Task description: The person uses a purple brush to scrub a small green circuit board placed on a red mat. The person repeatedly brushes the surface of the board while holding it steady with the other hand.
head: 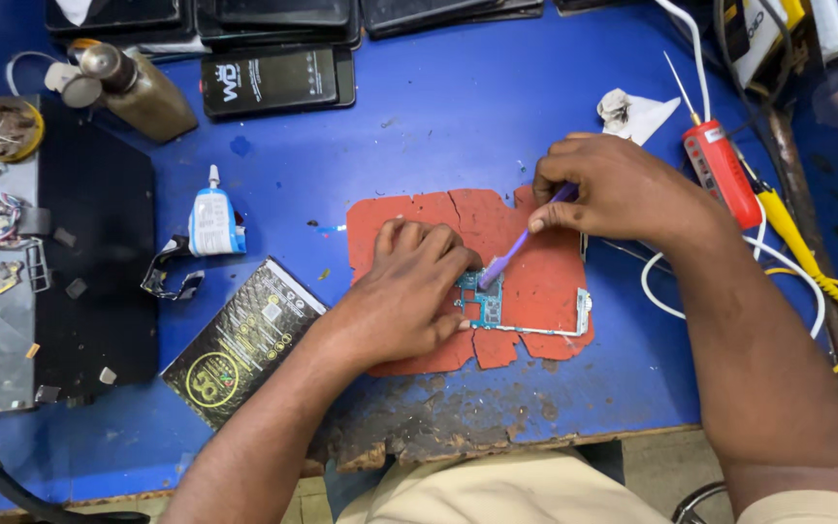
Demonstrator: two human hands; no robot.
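My left hand point(409, 291) presses down on a small blue-green circuit board point(485, 309) that lies on a cracked red mat point(545, 281) on the blue bench. My right hand point(613, 189) grips a thin purple tool point(516, 247) like a pen. The tool's tip rests on the board's top edge, just beside my left fingertips. A thin white metal frame point(579, 315) runs from the board toward the mat's right side.
A blue-and-white glue bottle point(213, 221) and a black printed packet point(242, 340) lie left of the mat. A red pen-shaped tool point(722, 173), white cable point(657, 296) and yellow cable point(807, 257) sit at right. Dark phones point(278, 80), a brown bottle point(143, 92) and a black parts mat point(94, 233) lie behind and left.
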